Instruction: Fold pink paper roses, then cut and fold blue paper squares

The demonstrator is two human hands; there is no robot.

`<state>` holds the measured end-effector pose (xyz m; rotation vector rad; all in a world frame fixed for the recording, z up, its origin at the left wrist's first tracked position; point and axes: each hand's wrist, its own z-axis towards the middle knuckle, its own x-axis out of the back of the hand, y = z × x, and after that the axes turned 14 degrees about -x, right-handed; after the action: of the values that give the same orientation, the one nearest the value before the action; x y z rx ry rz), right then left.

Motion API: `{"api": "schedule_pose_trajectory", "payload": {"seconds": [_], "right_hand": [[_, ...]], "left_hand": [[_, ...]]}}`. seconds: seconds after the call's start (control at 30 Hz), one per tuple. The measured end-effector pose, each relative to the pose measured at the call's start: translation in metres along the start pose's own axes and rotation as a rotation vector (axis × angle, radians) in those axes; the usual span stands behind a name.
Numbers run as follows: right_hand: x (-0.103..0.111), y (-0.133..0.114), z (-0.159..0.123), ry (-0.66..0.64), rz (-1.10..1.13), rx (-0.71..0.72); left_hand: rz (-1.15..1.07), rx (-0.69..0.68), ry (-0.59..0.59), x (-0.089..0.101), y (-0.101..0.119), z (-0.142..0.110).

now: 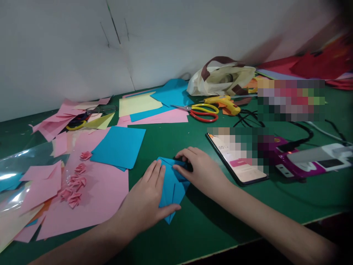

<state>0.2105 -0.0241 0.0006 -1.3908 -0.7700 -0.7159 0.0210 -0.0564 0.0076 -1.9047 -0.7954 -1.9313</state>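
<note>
A partly folded sheet of blue paper (168, 187) lies on the green table, with crease lines and a pointed lower tip. My left hand (146, 197) rests flat over its left side, fingers stretched out and the thumb reaching across near the bottom tip. At the paper's upper right, my right hand (197, 165) pinches the edge between thumb and curled fingers. Left of my hands is a stack of blue paper squares (120, 147). Several folded pink paper roses (75, 181) sit on a large pink sheet (107, 195).
A phone (237, 158) and a purple power strip (292, 162) with cables lie to the right. Behind are red-and-yellow scissors (204, 112), a yellow glue gun (223, 103), a cream bag (215, 82) and coloured sheets (138, 105). Pink scraps (55, 121) and clear plastic (16, 158) cover the left.
</note>
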Motion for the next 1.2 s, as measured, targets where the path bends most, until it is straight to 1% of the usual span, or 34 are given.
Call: {"api": "schedule_pose_trajectory", "payload": {"seconds": [0.07, 0.13, 0.2, 0.3, 0.4, 0.53, 0.6, 0.7, 0.83, 0.93, 1.1, 1.13, 1.2], "right_hand": [[-0.002, -0.001, 0.0, -0.043, 0.057, -0.011], [-0.003, -0.002, -0.001, -0.05, 0.125, 0.031], [-0.006, -0.002, -0.002, -0.04, 0.145, 0.118], [-0.009, -0.001, -0.004, -0.059, 0.096, 0.272], [-0.01, 0.0, -0.007, -0.104, 0.069, 0.355], [-0.007, 0.001, -0.01, -0.157, 0.069, 0.351], [-0.005, 0.001, -0.011, -0.184, 0.059, 0.372], [-0.001, 0.002, -0.013, -0.181, -0.011, 0.433], [0.003, 0.004, -0.012, -0.168, -0.115, 0.504], [0.004, 0.005, -0.013, -0.185, -0.115, 0.512], [0.007, 0.004, -0.017, -0.262, -0.075, 0.42], [0.007, 0.003, -0.017, -0.263, -0.084, 0.399], [0.009, 0.002, -0.017, -0.224, -0.121, 0.37]], "left_hand": [[-0.034, 0.016, 0.026, 0.0, 0.0, -0.001], [-0.076, 0.021, 0.06, -0.001, 0.0, -0.002], [-0.104, 0.03, 0.091, -0.001, 0.0, -0.002], [-0.112, 0.04, 0.103, -0.002, -0.001, -0.002], [-0.09, 0.018, 0.08, -0.003, -0.002, -0.002], [-0.033, -0.004, 0.026, -0.003, -0.002, -0.001], [-0.015, -0.009, 0.006, -0.002, -0.003, 0.0], [-0.012, 0.006, -0.016, -0.001, -0.003, 0.001], [-0.037, 0.034, -0.009, 0.0, -0.005, 0.0], [-0.058, 0.037, -0.006, -0.001, -0.006, 0.0], [-0.066, 0.05, -0.021, -0.001, -0.006, 0.001], [-0.062, 0.057, -0.023, 0.0, -0.006, 0.001], [-0.049, 0.08, -0.021, 0.0, -0.007, 0.002]]}}
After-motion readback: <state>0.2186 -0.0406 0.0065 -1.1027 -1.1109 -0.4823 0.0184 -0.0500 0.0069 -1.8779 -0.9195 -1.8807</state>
